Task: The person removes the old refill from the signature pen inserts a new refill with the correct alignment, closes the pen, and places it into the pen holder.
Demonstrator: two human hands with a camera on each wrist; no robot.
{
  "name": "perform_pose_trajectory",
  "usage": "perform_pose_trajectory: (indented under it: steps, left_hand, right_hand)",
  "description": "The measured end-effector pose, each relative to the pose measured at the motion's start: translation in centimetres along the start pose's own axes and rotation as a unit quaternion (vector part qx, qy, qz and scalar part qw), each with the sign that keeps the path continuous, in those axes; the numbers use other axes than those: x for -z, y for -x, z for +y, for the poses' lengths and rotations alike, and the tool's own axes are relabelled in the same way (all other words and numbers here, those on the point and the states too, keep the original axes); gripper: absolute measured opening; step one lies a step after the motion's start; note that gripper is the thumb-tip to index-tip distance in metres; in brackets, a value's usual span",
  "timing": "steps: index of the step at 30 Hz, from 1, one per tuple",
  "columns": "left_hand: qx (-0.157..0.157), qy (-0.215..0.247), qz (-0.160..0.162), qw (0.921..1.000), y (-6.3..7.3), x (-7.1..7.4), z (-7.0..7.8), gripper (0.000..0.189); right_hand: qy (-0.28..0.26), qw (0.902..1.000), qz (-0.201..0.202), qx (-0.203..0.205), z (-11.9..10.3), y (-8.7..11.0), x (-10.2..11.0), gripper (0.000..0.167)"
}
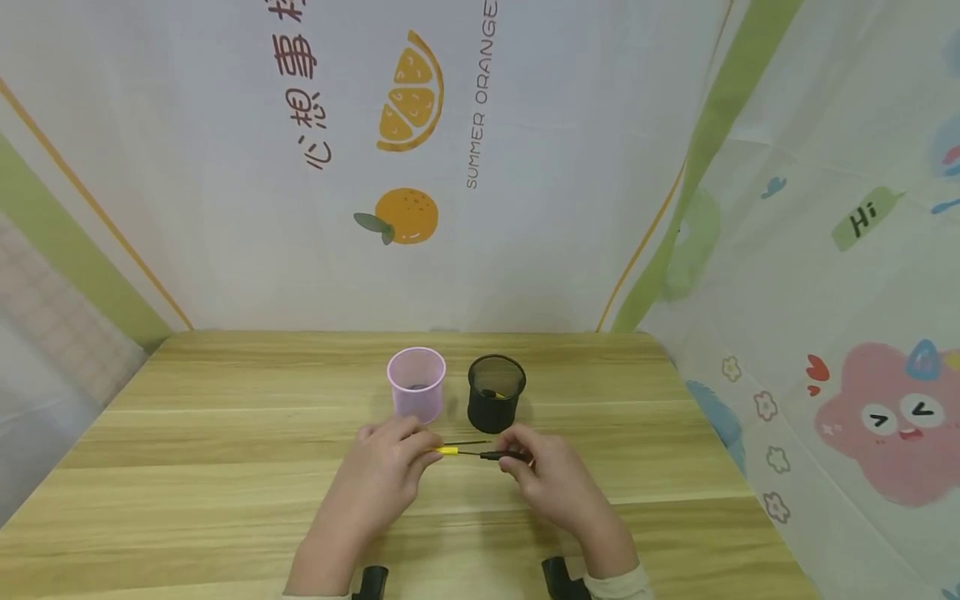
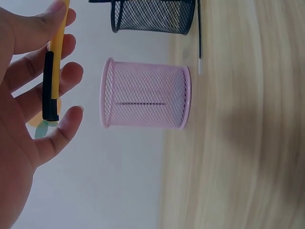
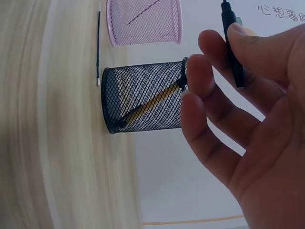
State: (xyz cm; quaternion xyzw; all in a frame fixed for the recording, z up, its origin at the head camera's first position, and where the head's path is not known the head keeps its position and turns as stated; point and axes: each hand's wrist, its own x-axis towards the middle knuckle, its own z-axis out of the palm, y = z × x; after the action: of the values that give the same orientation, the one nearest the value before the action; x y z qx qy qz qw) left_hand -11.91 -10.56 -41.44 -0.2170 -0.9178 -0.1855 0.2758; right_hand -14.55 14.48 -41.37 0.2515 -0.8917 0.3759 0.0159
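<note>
Left hand (image 1: 386, 467) pinches the yellow barrel (image 1: 447, 451), right hand (image 1: 553, 475) pinches the black section (image 1: 495, 455), and a thin rod (image 1: 468, 453) spans between, long axis running left to right! Whether it enters the barrel is hard to tell; a dark refill (image 1: 467, 442) lies just beyond.

Here on my wood-grained table (image 1: 225, 467), the pink mesh cup (image 1: 417, 409) stands left, the black mesh cup (image 1: 491, 417) right, a dark rod (image 3: 98, 47) (slim one!) lying nearer me.

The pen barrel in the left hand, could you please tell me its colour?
The pen barrel is yellow, with a black clip; best in the left wrist view.
</note>
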Motion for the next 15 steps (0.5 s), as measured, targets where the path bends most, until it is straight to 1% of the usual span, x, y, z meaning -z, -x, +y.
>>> perform_pose_trajectory:
  steps: [4,7,10,15]
  left_hand:
    - [0.01,-0.002,-0.004,0.9999,0.4,0.2,-0.4,0.011]
    - [0.015,-0.001,-0.004,0.9999,0.7,0.3,-0.6,0.012]
    - [0.021,0.002,-0.004,0.9998,1.0,0.5,-0.7,0.012]
    - [0.032,0.005,-0.011,0.9994,1.3,0.8,-0.9,0.013]
  right_hand:
    - [-0.008,0.9998,-0.02,-0.001,0.1,0.0,0.0,0.026]
    - [-0.011,0.9996,-0.024,0.008,0.2,0.0,-0.1,0.033]
    - [-0.005,0.9996,-0.019,0.02,0.2,0.0,-0.2,0.035]
    - [0.012,0.9997,-0.011,0.02,0.1,0.1,-0.2,0.035]
